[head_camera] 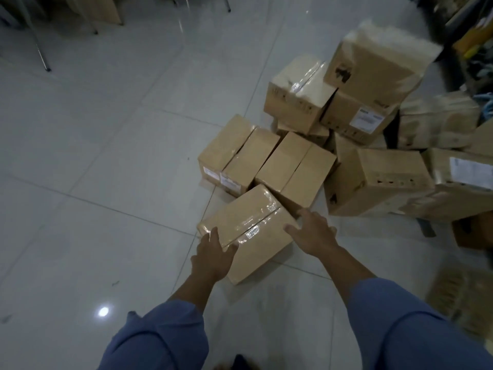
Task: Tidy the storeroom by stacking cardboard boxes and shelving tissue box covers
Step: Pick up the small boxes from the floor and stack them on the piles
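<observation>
A taped cardboard box [248, 228] lies on the white tile floor nearest to me. My left hand [213, 256] rests on its near left corner, thumb on the taped top and fingers down the side. My right hand [312, 231] is at the box's right edge with fingers spread and fairly straight, touching or just beside it. Behind it stand two more boxes side by side, one with white labels [237, 156] and a plain one [294, 169]. No tissue box covers are recognisable.
A jumbled pile of larger cardboard boxes [373, 102] fills the right, some stacked and tilted. Cluttered shelving [474, 41] runs along the far right. Metal chair or table legs [44, 57] stand at the top left. Bare tile floor [106, 156] spreads to the left.
</observation>
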